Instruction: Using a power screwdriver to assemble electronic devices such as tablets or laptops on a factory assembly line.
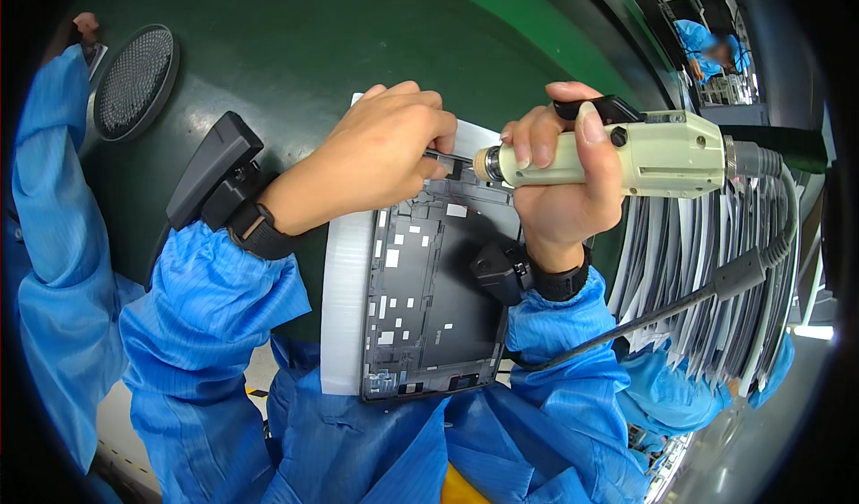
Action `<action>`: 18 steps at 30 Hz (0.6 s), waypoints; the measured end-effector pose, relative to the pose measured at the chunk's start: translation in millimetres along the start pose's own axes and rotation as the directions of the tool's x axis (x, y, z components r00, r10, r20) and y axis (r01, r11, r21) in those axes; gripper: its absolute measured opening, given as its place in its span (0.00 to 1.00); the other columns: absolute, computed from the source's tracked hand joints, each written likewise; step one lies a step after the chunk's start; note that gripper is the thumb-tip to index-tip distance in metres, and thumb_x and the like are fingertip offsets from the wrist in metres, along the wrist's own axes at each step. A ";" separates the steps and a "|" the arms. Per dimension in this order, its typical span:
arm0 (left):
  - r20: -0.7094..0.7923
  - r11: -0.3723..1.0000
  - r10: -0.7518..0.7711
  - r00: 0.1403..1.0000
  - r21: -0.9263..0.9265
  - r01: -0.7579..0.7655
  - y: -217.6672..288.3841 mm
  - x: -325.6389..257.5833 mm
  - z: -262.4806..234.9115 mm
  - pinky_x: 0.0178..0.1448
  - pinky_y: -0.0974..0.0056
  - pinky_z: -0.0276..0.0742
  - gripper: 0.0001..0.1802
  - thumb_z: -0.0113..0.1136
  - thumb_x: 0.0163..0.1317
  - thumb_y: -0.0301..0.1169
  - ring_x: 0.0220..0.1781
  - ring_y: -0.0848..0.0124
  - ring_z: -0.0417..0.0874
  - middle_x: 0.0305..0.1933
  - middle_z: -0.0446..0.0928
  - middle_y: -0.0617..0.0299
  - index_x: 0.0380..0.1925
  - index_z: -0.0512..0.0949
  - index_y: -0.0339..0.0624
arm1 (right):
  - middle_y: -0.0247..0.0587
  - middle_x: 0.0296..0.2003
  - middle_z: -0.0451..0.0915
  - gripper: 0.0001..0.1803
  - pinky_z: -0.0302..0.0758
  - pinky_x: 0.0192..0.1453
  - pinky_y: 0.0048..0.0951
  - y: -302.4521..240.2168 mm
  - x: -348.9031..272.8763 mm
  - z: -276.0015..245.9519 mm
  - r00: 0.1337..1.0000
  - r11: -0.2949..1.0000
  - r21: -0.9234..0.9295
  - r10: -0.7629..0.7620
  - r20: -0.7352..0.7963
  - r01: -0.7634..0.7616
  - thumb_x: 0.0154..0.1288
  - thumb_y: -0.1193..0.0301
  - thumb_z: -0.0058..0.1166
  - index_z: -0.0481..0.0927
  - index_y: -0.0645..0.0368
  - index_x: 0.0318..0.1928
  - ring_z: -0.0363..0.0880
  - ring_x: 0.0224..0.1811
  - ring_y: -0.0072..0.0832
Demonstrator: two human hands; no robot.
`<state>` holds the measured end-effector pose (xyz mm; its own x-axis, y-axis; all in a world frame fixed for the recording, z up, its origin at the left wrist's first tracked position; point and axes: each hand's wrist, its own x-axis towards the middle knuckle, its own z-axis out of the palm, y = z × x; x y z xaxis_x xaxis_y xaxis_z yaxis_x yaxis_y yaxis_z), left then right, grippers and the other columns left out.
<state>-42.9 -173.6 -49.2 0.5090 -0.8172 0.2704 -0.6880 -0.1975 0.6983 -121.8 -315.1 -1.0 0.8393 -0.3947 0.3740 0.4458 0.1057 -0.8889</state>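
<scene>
My right hand (562, 175) grips a cream-coloured electric screwdriver (664, 154), held sideways with its bit pointing left. My left hand (379, 150) is closed around the bit's tip, just above the top edge of a dark rectangular device frame (429, 298). The frame lies on a white tray (343, 307) in front of me and carries several small white stickers. Both wrists wear black bands, and both arms are in blue sleeves. Whatever sits under my left fingers is hidden.
A round mesh-topped dish (135, 81) sits at the far left on the dark green table (295, 48). A rack of many thin grey panels (716, 262) stands to the right. The screwdriver's black cable (680, 303) runs down past it. Another person in blue (711, 50) works far back right.
</scene>
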 end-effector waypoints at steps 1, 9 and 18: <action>0.006 1.000 0.004 1.000 -0.002 -0.004 -0.6 -0.5 -0.2 0.46 0.58 0.63 0.09 0.64 0.45 0.24 0.42 0.60 0.71 0.33 0.72 0.59 0.28 0.76 0.39 | 0.38 0.15 0.69 0.17 0.73 0.28 0.29 0.6 0.2 0.3 1.000 1.000 0.000 0.006 0.004 -0.006 0.59 0.69 0.49 0.71 0.76 0.39 0.67 0.17 0.23; 0.016 1.000 -0.007 1.000 0.016 0.006 -2.6 -1.0 0.1 0.48 0.58 0.64 0.09 0.64 0.45 0.24 0.42 0.60 0.72 0.33 0.72 0.59 0.28 0.76 0.38 | 0.38 0.15 0.68 0.17 0.74 0.27 0.30 4.4 0.9 -1.1 1.000 1.000 0.000 0.022 0.010 -0.022 0.59 0.69 0.49 0.72 0.75 0.39 0.67 0.17 0.23; 0.011 1.000 0.002 1.000 -0.013 -0.002 -4.1 0.8 1.8 0.47 0.58 0.64 0.09 0.64 0.45 0.25 0.41 0.60 0.72 0.32 0.72 0.58 0.28 0.75 0.38 | 0.37 0.17 0.69 0.11 0.72 0.28 0.29 6.7 -2.7 1.4 0.999 0.999 -0.011 0.048 0.020 -0.048 0.57 0.71 0.52 0.73 0.69 0.36 0.66 0.17 0.21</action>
<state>-40.6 -174.3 -53.1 0.5023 -0.8232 0.2647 -0.6822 -0.1892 0.7063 -120.6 -312.0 -7.6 0.8656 -0.3711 0.3361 0.4019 0.1147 -0.9085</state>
